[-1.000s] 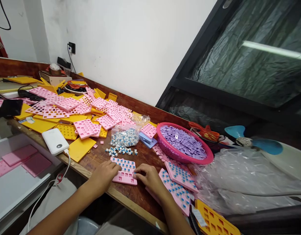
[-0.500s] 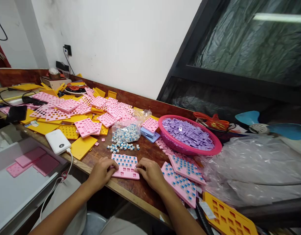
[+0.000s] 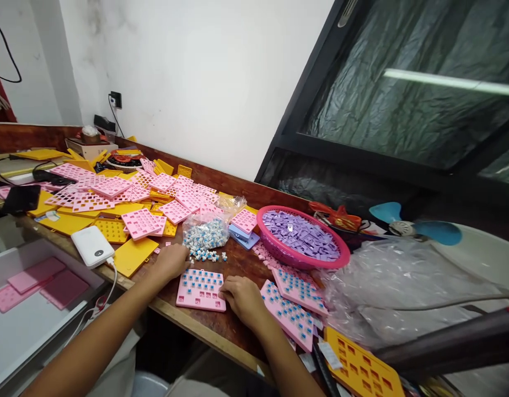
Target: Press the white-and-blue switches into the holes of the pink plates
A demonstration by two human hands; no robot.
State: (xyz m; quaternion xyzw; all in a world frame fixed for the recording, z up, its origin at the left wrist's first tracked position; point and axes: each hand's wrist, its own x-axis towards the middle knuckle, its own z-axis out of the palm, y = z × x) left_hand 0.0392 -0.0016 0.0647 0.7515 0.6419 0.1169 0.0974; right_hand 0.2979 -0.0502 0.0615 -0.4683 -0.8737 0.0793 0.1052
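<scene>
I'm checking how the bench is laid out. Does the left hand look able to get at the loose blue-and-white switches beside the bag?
Probably yes. The left hand lies on the bare table right beside the loose switches, with nothing between them; the pink tray sits nearer the person, out of the way.

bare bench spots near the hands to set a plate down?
Bare wood along the near bench edge, in front of the pink plate. Small strip between the plate and switch bag. Crowded: plate heap far left, basket and filled plates right.

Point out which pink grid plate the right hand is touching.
The pink plastic grid plate at the table's front edge, only partly filled with blue switches. The right hand rests on its right edge; the others lie apart.
</scene>
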